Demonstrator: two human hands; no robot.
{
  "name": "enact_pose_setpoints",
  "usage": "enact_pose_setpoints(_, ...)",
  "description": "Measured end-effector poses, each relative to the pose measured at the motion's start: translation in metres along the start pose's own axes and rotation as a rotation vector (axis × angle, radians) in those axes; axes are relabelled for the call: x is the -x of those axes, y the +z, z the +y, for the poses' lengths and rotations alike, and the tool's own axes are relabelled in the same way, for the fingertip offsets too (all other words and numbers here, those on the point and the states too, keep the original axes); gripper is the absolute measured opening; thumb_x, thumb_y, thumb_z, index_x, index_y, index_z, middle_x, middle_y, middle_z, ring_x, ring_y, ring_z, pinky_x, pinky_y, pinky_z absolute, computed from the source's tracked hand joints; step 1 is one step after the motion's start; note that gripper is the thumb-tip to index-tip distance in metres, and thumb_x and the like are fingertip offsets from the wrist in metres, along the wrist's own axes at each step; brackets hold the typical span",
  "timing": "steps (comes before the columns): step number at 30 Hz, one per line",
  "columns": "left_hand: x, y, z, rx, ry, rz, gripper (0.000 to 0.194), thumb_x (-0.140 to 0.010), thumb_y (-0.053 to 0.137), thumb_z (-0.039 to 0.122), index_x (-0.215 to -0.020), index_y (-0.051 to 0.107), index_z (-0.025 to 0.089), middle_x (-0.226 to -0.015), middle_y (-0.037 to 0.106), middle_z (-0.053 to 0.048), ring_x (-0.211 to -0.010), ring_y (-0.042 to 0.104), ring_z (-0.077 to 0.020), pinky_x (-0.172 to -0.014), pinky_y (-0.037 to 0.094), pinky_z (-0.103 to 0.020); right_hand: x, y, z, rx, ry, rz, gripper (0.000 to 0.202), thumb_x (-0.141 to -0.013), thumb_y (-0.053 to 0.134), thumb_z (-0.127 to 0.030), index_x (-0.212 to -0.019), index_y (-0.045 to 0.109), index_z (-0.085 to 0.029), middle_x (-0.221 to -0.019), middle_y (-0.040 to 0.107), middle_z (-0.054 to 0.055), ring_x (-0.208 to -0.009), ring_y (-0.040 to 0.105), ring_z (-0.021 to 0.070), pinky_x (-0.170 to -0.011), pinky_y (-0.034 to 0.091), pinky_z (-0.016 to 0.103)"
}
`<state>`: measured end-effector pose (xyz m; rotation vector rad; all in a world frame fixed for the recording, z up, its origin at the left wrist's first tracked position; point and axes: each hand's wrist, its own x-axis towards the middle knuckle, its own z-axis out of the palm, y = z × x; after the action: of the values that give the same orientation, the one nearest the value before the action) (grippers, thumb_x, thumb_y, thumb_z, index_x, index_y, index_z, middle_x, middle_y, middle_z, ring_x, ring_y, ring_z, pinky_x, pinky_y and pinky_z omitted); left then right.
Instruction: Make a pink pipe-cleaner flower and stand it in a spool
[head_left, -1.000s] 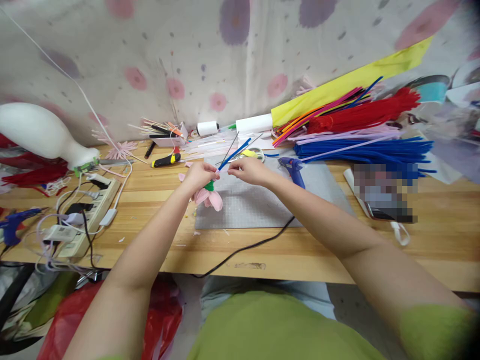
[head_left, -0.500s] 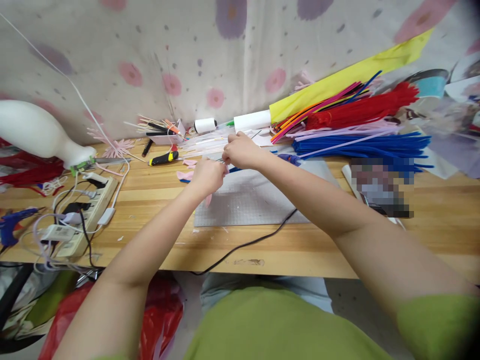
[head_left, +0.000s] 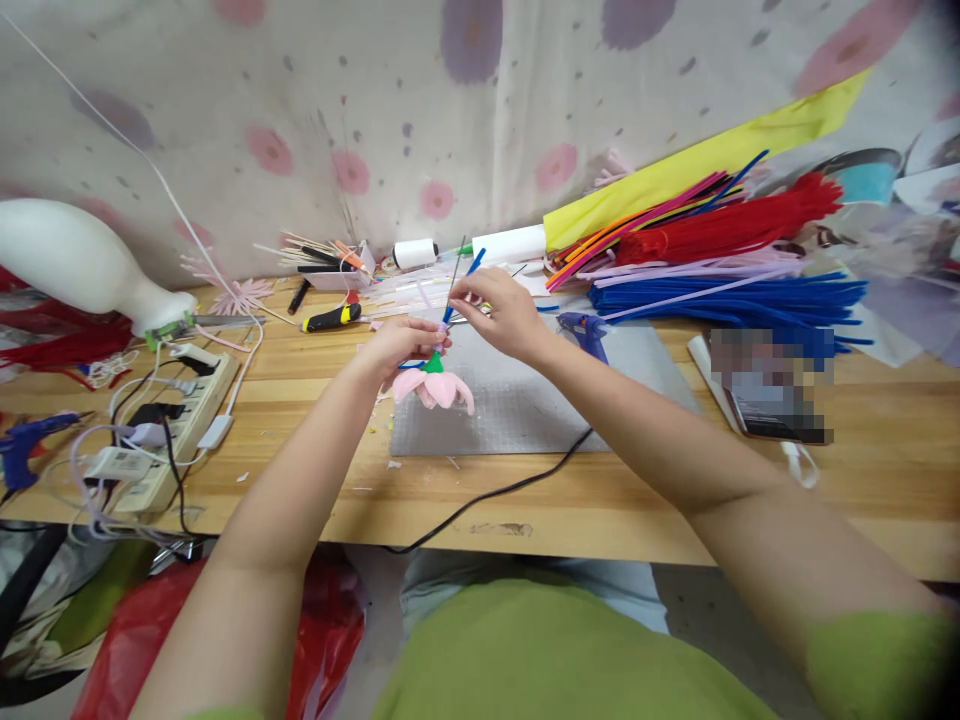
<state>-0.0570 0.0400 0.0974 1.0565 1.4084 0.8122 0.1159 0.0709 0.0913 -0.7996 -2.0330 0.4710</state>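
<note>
Along the near edge of the counter (head_left: pixel 637 530), a black cable (head_left: pixel 495 493) runs from the gray mat (head_left: pixel 517 425) and passes over the edge. Toward the left end, plugs crowd a power strip (head_left: pixel 199 412); a white adapter (head_left: pixel 124 467) beside it bears printing too small to read. A blue glue gun (head_left: pixel 34 442) lies by the left edge.

Above the left part of the mat, around the middle of the counter's length, is a pink flower (head_left: pixel 442 390), petals down, green base (head_left: pixel 433 364) uppermost. The left hand (head_left: pixel 411 345) is closed, thumb and fingers pinching its stem just above that base. The right hand (head_left: pixel 495 308) is partly curled, its fingertips at the blue stem piece (head_left: pixel 475 262) and a thin dark rod (head_left: pixel 457 265); whether it grips or merely touches them, I cannot tell.

Another glue gun (head_left: pixel 589 335) rests on the mat's far side. Toward the right end lies a phone (head_left: pixel 757 408), its screen pixelated and unreadable.

Nearer the far edge are a black-and-yellow cutter (head_left: pixel 331 319), blue pipe cleaners (head_left: pixel 720 302), a red bundle (head_left: pixel 727 225), a white spool (head_left: pixel 415 254) and a yellow sheet (head_left: pixel 705 160).
</note>
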Motion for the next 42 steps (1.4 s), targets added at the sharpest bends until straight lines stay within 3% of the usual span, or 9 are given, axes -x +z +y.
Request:
enact_pose_setpoints(2,-0.001,-0.003,-0.002,0.100,-0.026,-0.022,0.016,-0.061,0.069,0.015,-0.075,0.064,0.011,-0.074,0.067,-0.007,-0.060,0.061,-0.0109,-0.062,0.049,-0.024,0.015,0.009,0.004,-0.237,0.241,0.058,0.012,-0.079,0.050,-0.026,-0.081,0.058,-0.017,-0.081,0.059,0.004,-0.073,0.050,0.0139,-0.069,0.040,0.029)
enact_pose_setpoints(5,-0.003,-0.002,-0.007,0.191,-0.057,-0.071,0.013,-0.065,0.066,0.013,-0.077,0.064,0.011,-0.076,0.067,-0.006,-0.061,0.062,-0.0097,-0.059,0.049,-0.020,0.023,0.021,0.015,-0.739,0.582,-0.009,0.019,-0.071,0.055,-0.020,-0.090,0.055,-0.020,-0.088,0.059,0.000,-0.061,0.049,0.0077,-0.055,0.040,0.021)
enact_pose_setpoints(8,-0.006,0.003,-0.012,0.233,-0.084,-0.121,0.013,-0.066,0.066,0.012,-0.078,0.063,0.011,-0.074,0.067,-0.006,-0.059,0.061,-0.0091,-0.058,0.049,-0.019,0.019,0.028,0.022,-1.171,0.662,-0.138,0.030,-0.069,0.058,-0.020,-0.099,0.053,-0.023,-0.102,0.059,-0.002,-0.056,0.048,0.0038,-0.052,0.042,0.018)
enact_pose_setpoints(11,-0.007,0.008,-0.016,0.228,-0.093,-0.125,0.015,-0.065,0.067,0.011,-0.079,0.063,0.011,-0.069,0.066,-0.005,-0.055,0.060,-0.0085,-0.055,0.047,-0.019,0.013,0.036,0.024,-1.312,0.671,-0.173,0.024,-0.073,0.059,-0.023,-0.096,0.054,-0.021,-0.092,0.062,-0.002,-0.051,0.048,0.0032,-0.050,0.044,0.018)
enact_pose_setpoints(16,-0.008,0.011,-0.021,0.247,-0.063,-0.181,0.018,-0.070,0.066,0.022,-0.084,0.064,0.012,-0.076,0.069,-0.007,-0.063,0.063,-0.0112,-0.062,0.050,-0.022,0.012,0.045,0.028,-1.254,0.698,-0.198,0.012,-0.077,0.058,-0.025,-0.085,0.054,-0.016,-0.067,0.059,-0.003,-0.042,0.043,0.0044,-0.042,0.040,0.019)
enact_pose_setpoints(24,-0.002,0.018,-0.028,0.356,-0.059,-0.150,0.023,-0.065,0.070,0.020,-0.083,0.059,0.012,-0.079,0.069,-0.008,-0.075,0.067,-0.0152,-0.069,0.049,-0.023,0.015,0.037,0.030,-1.127,0.634,-0.245,0.022,-0.070,0.066,-0.032,-0.079,0.053,-0.017,-0.071,0.057,-0.005,-0.046,0.045,0.0024,-0.045,0.038,0.017)
enact_pose_setpoints(29,-0.001,0.024,-0.030,0.369,0.028,-0.120,0.035,-0.062,0.072,0.018,-0.088,0.050,0.015,-0.079,0.068,-0.006,-0.069,0.066,-0.0154,-0.059,0.049,-0.024,0.017,0.033,0.032,-1.075,0.606,-0.329,0.023,-0.071,0.064,-0.035,-0.080,0.053,-0.017,-0.071,0.056,-0.004,-0.051,0.048,0.0037,-0.045,0.037,0.017)
enact_pose_setpoints(36,0.001,0.031,-0.027,0.285,0.090,0.066,0.049,-0.060,0.072,0.013,-0.096,0.039,0.017,-0.070,0.067,-0.003,-0.061,0.064,-0.0132,-0.052,0.045,-0.021,0.019,0.017,0.034,-0.690,0.471,-0.457,0.027,-0.083,0.046,-0.041,-0.081,0.051,-0.016,-0.066,0.056,-0.001,-0.052,0.047,0.0058,-0.045,0.036,0.017)
enact_pose_setpoints(42,0.007,0.035,-0.024,0.161,0.143,0.092,0.047,-0.055,0.075,0.021,-0.095,0.050,0.014,-0.069,0.068,-0.005,-0.063,0.064,-0.0149,-0.053,0.046,-0.023,0.018,0.001,0.042,-0.256,0.276,-0.564,0.019,-0.079,0.051,-0.031,-0.082,0.059,-0.014,-0.073,0.059,0.000,-0.063,0.050,0.0083,-0.058,0.038,0.020)
